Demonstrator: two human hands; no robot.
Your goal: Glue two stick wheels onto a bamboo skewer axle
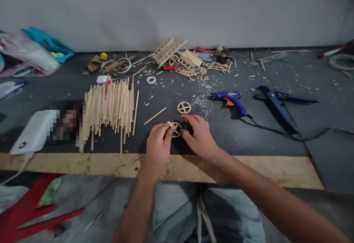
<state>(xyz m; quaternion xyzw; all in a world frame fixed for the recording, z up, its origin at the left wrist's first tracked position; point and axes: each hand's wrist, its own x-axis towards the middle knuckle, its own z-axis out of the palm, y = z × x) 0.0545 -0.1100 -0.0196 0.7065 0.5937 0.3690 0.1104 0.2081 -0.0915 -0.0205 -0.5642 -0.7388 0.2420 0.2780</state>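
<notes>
Left hand [159, 139] pinching a stick [169, 124] by the wheel [176, 129], near worktop's [265, 147] front edge; right hand [199, 134] beside the rim, grip I can't tell; I'd steady the rim and press lightly, no forcing.

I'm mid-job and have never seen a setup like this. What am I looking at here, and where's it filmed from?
There is no machine: one camera on a person's head looks forward and down at two bare hands. The left hand pinches a light stick beside a small spoked ring. The right hand has its fingertips close to that ring; whether they press it is unclear. A second spoked ring lies just beyond. On the dark tabletop are a stick pile to the left, a blue glue gun and a dark-blue cutter to the right.
</notes>
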